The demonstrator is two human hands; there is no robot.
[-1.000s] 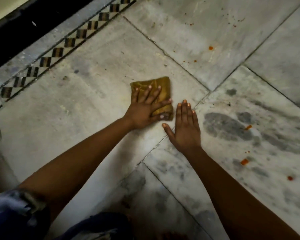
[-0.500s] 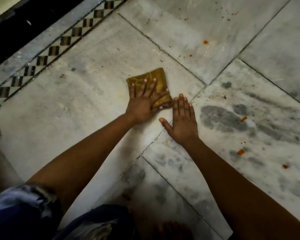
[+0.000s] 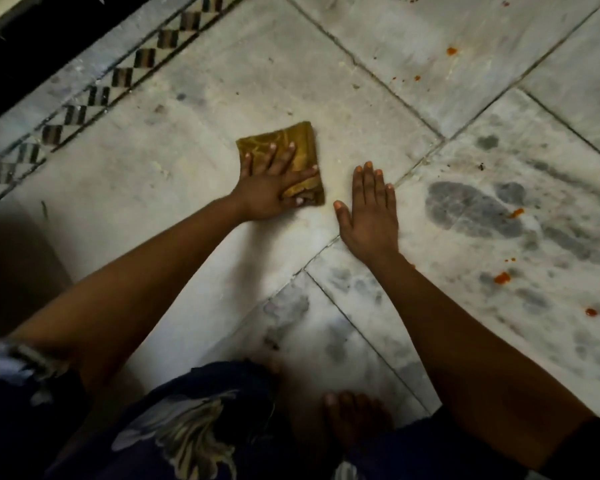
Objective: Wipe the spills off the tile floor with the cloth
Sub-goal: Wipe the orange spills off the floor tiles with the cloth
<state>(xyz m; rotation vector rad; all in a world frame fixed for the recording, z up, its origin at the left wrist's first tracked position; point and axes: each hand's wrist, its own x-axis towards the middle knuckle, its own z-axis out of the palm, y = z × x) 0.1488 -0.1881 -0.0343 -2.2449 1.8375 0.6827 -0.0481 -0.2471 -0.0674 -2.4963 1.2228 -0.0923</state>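
A folded mustard-yellow cloth [image 3: 302, 142] lies flat on a pale marble tile [image 3: 194, 188]. My left hand [image 3: 271, 183] presses down on the cloth with straight, spread fingers, covering its lower left part. My right hand [image 3: 369, 211] rests flat on the floor just right of the cloth, fingers straight and together, holding nothing. Orange-red spills [image 3: 502, 278] dot the grey-veined tile to the right, with more drops [image 3: 451, 50] on the far tile.
A checkered border strip [image 3: 97, 95] runs diagonally at the upper left beside a dark threshold [image 3: 42, 39]. My bare foot [image 3: 357, 415] and dark patterned clothing [image 3: 187, 427] fill the bottom of the view. Dark grout lines [image 3: 364, 69] cross the floor.
The cloth and my left hand have slid left, away from my right hand, widening the gap between them. The view has tilted down, so my foot and clothing show.
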